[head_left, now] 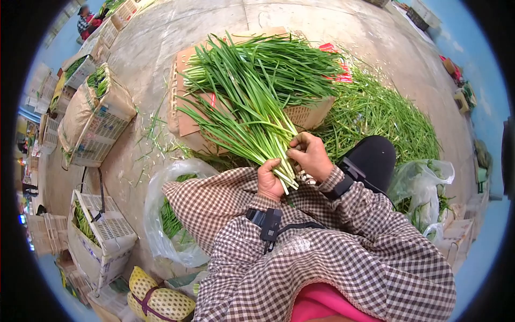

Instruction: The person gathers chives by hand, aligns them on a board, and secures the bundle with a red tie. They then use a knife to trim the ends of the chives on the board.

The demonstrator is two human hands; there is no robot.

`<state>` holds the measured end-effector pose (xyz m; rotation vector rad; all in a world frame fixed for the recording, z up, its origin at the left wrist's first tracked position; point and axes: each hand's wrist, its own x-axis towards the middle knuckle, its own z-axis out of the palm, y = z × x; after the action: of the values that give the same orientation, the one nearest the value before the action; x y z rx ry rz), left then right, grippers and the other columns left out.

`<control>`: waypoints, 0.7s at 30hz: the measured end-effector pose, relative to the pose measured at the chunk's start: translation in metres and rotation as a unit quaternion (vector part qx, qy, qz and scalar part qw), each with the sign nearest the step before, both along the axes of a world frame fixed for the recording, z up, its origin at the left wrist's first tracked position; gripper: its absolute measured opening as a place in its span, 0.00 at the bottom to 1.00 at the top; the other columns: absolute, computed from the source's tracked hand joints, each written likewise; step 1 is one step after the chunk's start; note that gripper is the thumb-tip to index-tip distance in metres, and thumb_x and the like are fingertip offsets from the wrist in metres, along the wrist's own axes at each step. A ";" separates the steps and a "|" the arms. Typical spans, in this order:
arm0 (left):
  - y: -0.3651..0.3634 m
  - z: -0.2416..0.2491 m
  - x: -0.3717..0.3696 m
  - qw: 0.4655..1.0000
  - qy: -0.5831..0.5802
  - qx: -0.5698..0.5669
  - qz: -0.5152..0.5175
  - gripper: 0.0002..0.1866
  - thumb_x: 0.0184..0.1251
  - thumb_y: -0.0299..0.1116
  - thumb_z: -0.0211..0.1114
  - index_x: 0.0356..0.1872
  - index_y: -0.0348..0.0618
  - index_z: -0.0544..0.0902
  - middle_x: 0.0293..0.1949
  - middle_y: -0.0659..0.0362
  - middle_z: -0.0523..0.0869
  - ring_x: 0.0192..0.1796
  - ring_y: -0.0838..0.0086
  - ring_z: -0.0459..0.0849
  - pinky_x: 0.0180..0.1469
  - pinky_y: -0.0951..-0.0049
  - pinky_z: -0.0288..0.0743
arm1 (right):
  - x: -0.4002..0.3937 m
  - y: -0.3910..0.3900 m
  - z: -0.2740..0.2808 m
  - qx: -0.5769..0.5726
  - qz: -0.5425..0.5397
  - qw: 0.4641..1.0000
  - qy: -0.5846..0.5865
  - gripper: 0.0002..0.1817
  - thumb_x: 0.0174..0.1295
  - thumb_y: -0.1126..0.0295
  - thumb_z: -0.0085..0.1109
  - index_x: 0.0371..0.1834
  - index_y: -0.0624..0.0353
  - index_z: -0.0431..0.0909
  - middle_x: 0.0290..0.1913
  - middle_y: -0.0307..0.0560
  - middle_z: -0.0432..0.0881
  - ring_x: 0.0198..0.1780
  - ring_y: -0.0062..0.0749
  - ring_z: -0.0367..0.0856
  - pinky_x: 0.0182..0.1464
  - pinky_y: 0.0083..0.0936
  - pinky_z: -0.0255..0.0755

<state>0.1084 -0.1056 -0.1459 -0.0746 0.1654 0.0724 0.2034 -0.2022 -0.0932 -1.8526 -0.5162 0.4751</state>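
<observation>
Bunch of green stalks (pixel 272 131) clamped by left hand (pixel 271 181) just on the near side of crate (pixel 308 114), pinched at one edge by right hand (pixel 311 155); leafy ends over crate, presumably for support.

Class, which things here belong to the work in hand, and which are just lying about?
Likely in use:
green bunch, in the left hand and right hand
green pile behind it
cardboard under the pile

Seemingly lying about:
yellow dotted bundle
leaf scraps on the floor, left
</observation>
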 end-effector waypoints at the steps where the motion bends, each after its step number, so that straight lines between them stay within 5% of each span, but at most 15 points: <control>1: -0.001 0.004 -0.001 1.000 0.002 -0.001 0.000 0.21 0.57 0.24 0.52 0.54 0.31 0.69 0.46 0.47 0.79 0.47 0.59 0.81 0.52 0.58 0.78 | 0.000 -0.002 0.008 0.034 0.013 0.999 0.041 0.10 0.48 0.77 0.65 0.31 0.67 0.73 0.25 0.41 0.77 0.27 0.20 0.75 0.30 0.18 0.71; 4: -0.001 0.011 0.002 0.998 0.049 0.010 0.024 0.20 0.61 0.28 0.55 0.54 0.31 0.70 0.46 0.48 0.79 0.47 0.59 0.81 0.52 0.59 0.78 | -0.001 -0.002 0.025 0.098 0.042 0.991 0.076 0.09 0.50 0.78 0.63 0.32 0.66 0.73 0.27 0.39 0.78 0.26 0.17 0.74 0.28 0.15 0.71; 6: -0.002 0.002 0.003 0.999 0.030 0.015 0.016 0.18 0.63 0.33 0.57 0.50 0.32 0.72 0.44 0.49 0.80 0.47 0.61 0.81 0.52 0.59 0.77 | -0.003 -0.006 0.042 0.135 0.088 0.962 0.219 0.08 0.53 0.79 0.61 0.34 0.66 0.73 0.27 0.42 0.79 0.23 0.16 0.74 0.24 0.13 0.69; 8: 0.000 -0.005 0.002 1.000 0.022 0.018 0.012 0.17 0.64 0.36 0.58 0.49 0.33 0.74 0.43 0.50 0.80 0.46 0.62 0.81 0.52 0.60 0.77 | -0.005 -0.007 0.043 0.126 0.101 0.965 0.207 0.07 0.55 0.79 0.60 0.36 0.65 0.73 0.27 0.43 0.79 0.21 0.15 0.74 0.20 0.11 0.66; 10: 0.001 -0.009 0.001 1.000 0.029 0.002 -0.009 0.21 0.63 0.30 0.56 0.57 0.36 0.68 0.51 0.49 0.77 0.51 0.58 0.79 0.55 0.57 0.75 | -0.013 -0.011 0.066 0.166 0.168 0.925 0.297 0.07 0.54 0.80 0.60 0.35 0.65 0.73 0.27 0.42 0.79 0.23 0.16 0.75 0.22 0.12 0.67; 11: 0.004 -0.016 0.000 0.996 -0.076 -0.026 -0.033 0.21 0.63 0.30 0.56 0.57 0.36 0.69 0.51 0.48 0.77 0.52 0.58 0.78 0.54 0.58 0.76 | -0.013 -0.017 0.070 0.173 0.210 0.911 0.311 0.07 0.53 0.81 0.60 0.34 0.66 0.73 0.27 0.42 0.79 0.26 0.20 0.78 0.27 0.16 0.72; 18: 0.002 -0.008 0.010 0.996 -0.078 -0.026 -0.040 0.34 0.54 0.28 0.60 0.65 0.36 0.60 0.64 0.38 0.62 0.64 0.51 0.66 0.53 0.51 0.75 | 0.024 -0.091 0.152 0.332 0.341 0.865 0.158 0.10 0.51 0.77 0.63 0.33 0.67 0.73 0.30 0.52 0.79 0.27 0.33 0.81 0.31 0.25 0.77; 21: 0.000 -0.003 0.009 0.997 -0.065 -0.009 -0.042 0.37 0.52 0.30 0.60 0.66 0.37 0.59 0.65 0.40 0.61 0.68 0.49 0.60 0.61 0.45 0.66 | 0.078 -0.147 0.168 0.345 0.150 0.925 0.048 0.09 0.56 0.72 0.60 0.36 0.65 0.74 0.33 0.51 0.79 0.33 0.33 0.81 0.33 0.22 0.76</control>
<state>0.1172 -0.1054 -0.1488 -0.0901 0.0387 -0.0179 0.2815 -0.3489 0.0751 -1.0720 -0.7897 0.5014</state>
